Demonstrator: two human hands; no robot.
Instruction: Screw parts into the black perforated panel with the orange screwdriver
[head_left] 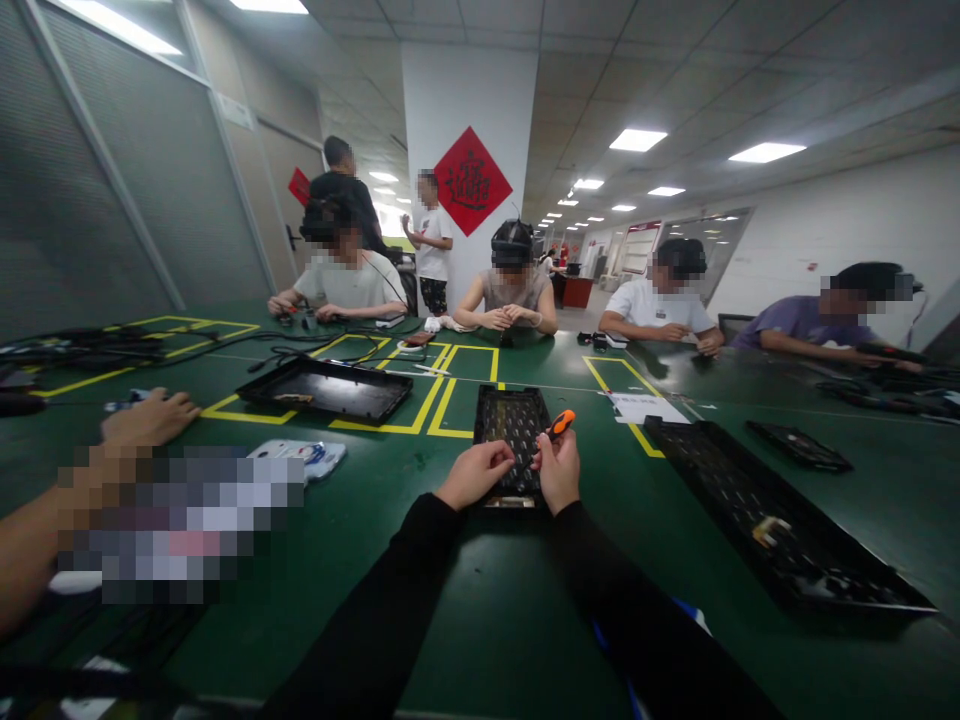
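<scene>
On the table in front of me lies a small black plastic housing (514, 408) with rows of light spots on its inner face. My left hand (474, 474) rests over its near left part, the thumb and fingertips pinched together. Whatever may be between them is too small to make out. My right hand (561, 476) is over the housing's near right edge, closed on a screwdriver (562, 424) with an orange and black handle that points up and away from me. The screwdriver's tip is hidden.
On the green table (480, 620) lie a black tray (330, 385) to the left, a long black casing (780, 510) to the right and a smaller black part (799, 445) beyond it. A co-worker's hand (150, 417) is at left. Several people work across the table.
</scene>
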